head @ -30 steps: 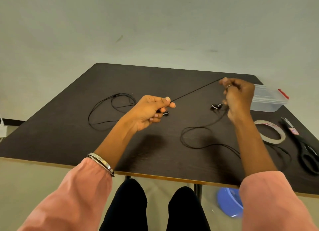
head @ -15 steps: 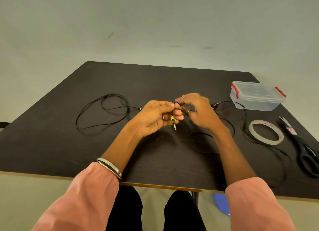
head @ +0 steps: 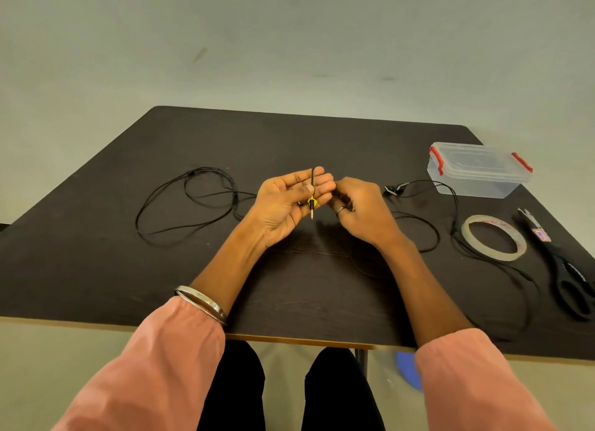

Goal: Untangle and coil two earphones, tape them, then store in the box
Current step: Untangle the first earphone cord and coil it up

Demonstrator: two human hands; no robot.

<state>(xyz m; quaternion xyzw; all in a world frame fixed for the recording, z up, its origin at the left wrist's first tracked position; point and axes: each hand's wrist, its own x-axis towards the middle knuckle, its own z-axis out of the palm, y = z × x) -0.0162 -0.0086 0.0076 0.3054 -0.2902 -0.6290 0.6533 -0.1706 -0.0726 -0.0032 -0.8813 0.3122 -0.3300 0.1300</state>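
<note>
My left hand (head: 283, 202) is palm up over the middle of the dark table (head: 289, 134). Its thumb pins a black earphone cable against the fingers, and the yellow-marked jack plug (head: 311, 205) hangs down from them. My right hand (head: 363, 205) is curled beside it, fingertips against the left fingertips, holding the same cable. That cable runs off to the right in loose loops, with its earbuds (head: 391, 189) lying near the box. A second black earphone (head: 191, 173) lies in loose loops on the table to the left.
A clear plastic box (head: 476, 179) with red clips, lid on, stands at the back right. In front of it lie a roll of clear tape (head: 495, 256) and black scissors (head: 570, 279). Something blue (head: 407, 369) is on the floor under the table.
A second ago my hands held the cable stretched taut between them. They have come together at the table's middle, and the left hand has turned palm up with the plug hanging from it.
</note>
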